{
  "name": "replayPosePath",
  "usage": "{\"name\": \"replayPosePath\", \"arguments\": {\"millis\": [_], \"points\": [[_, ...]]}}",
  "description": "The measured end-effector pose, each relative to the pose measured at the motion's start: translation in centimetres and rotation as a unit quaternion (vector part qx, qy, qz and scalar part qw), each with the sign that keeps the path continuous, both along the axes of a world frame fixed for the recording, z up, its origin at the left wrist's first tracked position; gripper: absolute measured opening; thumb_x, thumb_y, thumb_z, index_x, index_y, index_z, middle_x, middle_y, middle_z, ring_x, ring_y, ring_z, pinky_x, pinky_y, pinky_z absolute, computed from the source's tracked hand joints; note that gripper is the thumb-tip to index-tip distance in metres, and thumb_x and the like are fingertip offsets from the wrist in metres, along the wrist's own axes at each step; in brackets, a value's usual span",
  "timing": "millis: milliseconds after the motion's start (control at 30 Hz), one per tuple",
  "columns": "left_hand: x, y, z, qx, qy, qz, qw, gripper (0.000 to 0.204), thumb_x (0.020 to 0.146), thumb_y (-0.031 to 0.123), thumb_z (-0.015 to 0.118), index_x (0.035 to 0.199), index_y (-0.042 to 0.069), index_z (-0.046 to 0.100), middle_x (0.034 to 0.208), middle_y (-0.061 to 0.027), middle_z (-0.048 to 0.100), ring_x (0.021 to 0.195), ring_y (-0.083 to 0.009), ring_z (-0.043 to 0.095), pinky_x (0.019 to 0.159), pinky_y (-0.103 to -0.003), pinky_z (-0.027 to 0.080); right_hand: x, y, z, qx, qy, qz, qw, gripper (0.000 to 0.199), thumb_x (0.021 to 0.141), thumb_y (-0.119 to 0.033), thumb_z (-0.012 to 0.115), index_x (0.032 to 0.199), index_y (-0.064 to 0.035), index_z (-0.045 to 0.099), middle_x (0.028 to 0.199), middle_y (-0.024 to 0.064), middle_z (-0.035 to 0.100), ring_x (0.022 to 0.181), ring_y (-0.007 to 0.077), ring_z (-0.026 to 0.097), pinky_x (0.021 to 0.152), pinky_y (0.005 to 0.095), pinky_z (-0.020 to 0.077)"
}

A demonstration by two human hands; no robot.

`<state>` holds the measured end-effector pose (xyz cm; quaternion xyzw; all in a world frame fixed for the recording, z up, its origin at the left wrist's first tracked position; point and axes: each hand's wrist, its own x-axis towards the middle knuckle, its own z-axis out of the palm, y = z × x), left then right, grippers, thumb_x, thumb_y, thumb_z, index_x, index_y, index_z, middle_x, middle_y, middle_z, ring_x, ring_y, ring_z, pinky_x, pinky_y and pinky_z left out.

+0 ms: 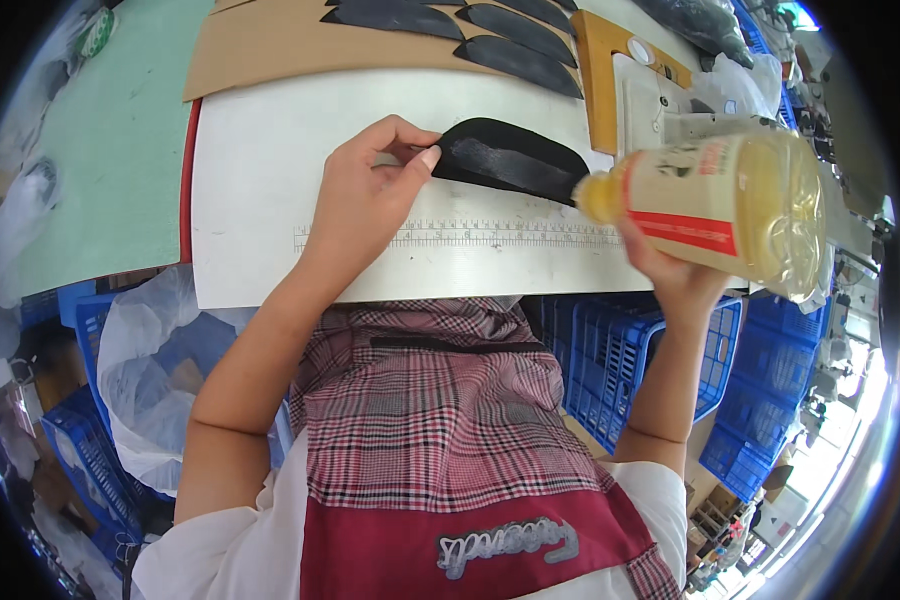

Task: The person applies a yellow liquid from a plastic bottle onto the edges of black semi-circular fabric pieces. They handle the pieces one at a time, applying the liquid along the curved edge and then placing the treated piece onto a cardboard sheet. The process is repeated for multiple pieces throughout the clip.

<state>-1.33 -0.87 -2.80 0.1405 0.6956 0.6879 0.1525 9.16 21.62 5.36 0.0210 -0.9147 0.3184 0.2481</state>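
My left hand [385, 175] pinches the left tip of a black curved fabric piece [515, 160] between thumb and fingers, above the white table top. A duller, greyish patch shows along the middle of the piece. In my right hand [670, 265] is a clear plastic bottle [710, 205] of pale yellow liquid with a cream and red label. The bottle is tipped on its side, its yellow neck pointing left at the right end of the fabric piece. Whether the neck touches the fabric, I cannot tell.
Several dark curved pieces [520, 62] lie on a brown cardboard sheet [270, 60] at the back. A printed ruler [460, 234] runs along the white table [260, 200]. A sewing machine bed [645, 95] stands at the right. Blue crates [610, 350] sit below the front edge; a green table [130, 150] adjoins left.
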Motion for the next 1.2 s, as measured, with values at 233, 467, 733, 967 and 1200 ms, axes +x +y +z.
{"name": "replayPosePath", "arguments": {"millis": [233,467,733,967,1200], "points": [[0.0,-0.1,-0.3,0.006,0.017,0.012,1.000,0.012,0.080,0.007,0.054,0.087,-0.003,0.056,0.076,-0.0060,0.057,0.071,-0.0098,0.053,0.066,-0.024,0.045,-0.2,2.0,1.2,-0.117,0.092,-0.109,0.983,0.038,0.062,-0.013,0.075,0.092,0.0044,0.059,0.083,0.0090,0.062,0.071,0.0150,0.061,0.064,0.0242,0.0498],[0.1,0.4,-0.4,0.015,0.015,0.008,1.000,0.011,0.080,0.007,0.054,0.085,-0.003,0.055,0.084,-0.0086,0.060,0.075,-0.0126,0.055,0.068,-0.025,0.045,-7.7,-6.0,0.3,-0.034,0.087,0.056,0.994,0.046,0.054,-0.032,0.079,0.082,-0.0007,0.061,0.069,0.0070,0.063,0.058,0.0156,0.061,0.055,0.0253,0.0481],[0.2,0.3,0.1,-0.036,0.040,-0.008,0.999,0.010,0.083,0.003,0.051,0.090,-0.003,0.053,0.085,-0.0034,0.055,0.076,-0.0079,0.053,0.070,-0.021,0.046,-4.5,-1.7,-0.4,-0.048,0.083,0.007,0.995,0.050,0.056,-0.024,0.080,0.094,0.0004,0.059,0.081,0.0070,0.064,0.069,0.0153,0.063,0.063,0.0267,0.0491],[0.1,0.2,0.2,-0.023,0.024,0.022,0.999,0.010,0.081,0.006,0.054,0.088,-0.002,0.056,0.080,-0.0054,0.057,0.074,-0.0105,0.055,0.069,-0.024,0.046,1.2,3.7,0.2,-0.041,0.002,-0.184,0.982,0.038,0.063,-0.018,0.075,0.090,0.0046,0.059,0.081,0.0085,0.061,0.073,0.0131,0.059,0.067,0.0261,0.0479],[0.1,0.2,0.1,-0.026,0.041,0.016,0.999,0.011,0.081,0.006,0.054,0.088,-0.002,0.056,0.083,-0.0048,0.057,0.075,-0.0095,0.054,0.069,-0.022,0.045,-0.3,-0.2,-0.9,-0.046,0.123,-0.079,0.988,0.046,0.057,-0.028,0.080,0.089,-0.0022,0.058,0.087,0.0061,0.060,0.075,0.0127,0.059,0.067,0.0266,0.0481]]}}
